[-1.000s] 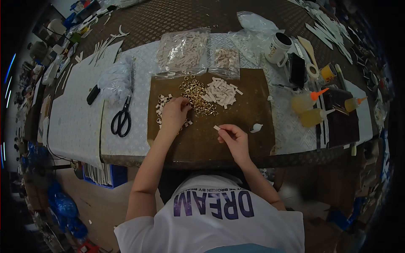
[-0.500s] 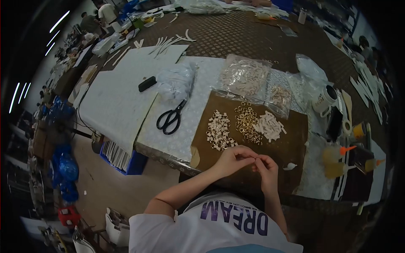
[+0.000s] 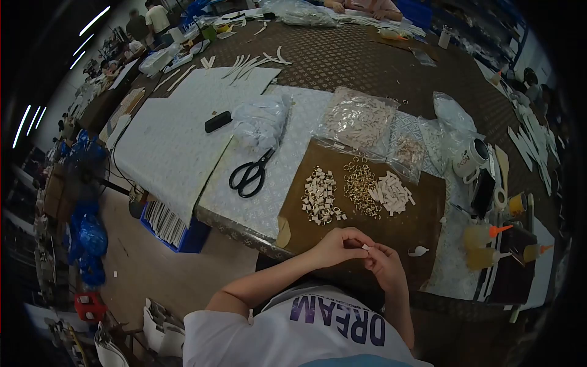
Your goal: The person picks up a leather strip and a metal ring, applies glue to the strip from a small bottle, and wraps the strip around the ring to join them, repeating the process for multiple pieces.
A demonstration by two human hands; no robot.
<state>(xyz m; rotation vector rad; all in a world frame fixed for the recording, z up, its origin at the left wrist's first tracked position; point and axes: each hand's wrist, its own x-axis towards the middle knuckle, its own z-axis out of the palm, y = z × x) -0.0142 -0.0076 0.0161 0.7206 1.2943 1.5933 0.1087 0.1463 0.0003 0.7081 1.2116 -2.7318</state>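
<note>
My left hand (image 3: pixel 341 246) and my right hand (image 3: pixel 385 266) meet in a pinch above the front edge of a brown mat (image 3: pixel 391 235). A small white tab (image 3: pixel 365 247) shows between their fingertips; whether it has a ring on it is too small to tell. Just beyond my hands lie three piles: white tabs with metal rings (image 3: pixel 319 194) on the left, loose gold-coloured rings (image 3: pixel 361 188) in the middle, and plain white strips (image 3: pixel 393 193) on the right. A small white piece (image 3: pixel 419 251) rests on the mat to the right of my hands.
Black scissors (image 3: pixel 249 175) lie on the left. Behind the mat are a clear bag of small pieces (image 3: pixel 359 119) and a smaller bag (image 3: pixel 408 153). At the right stand a mug (image 3: pixel 469 158), a phone (image 3: pixel 482 189) and glue bottles (image 3: pixel 482 235). Another person's hands (image 3: pixel 338 7) appear at the far edge.
My view has shifted slightly. The fingers of both hands have moved a little, and the white tab between them is now visible. The piles look the same.
</note>
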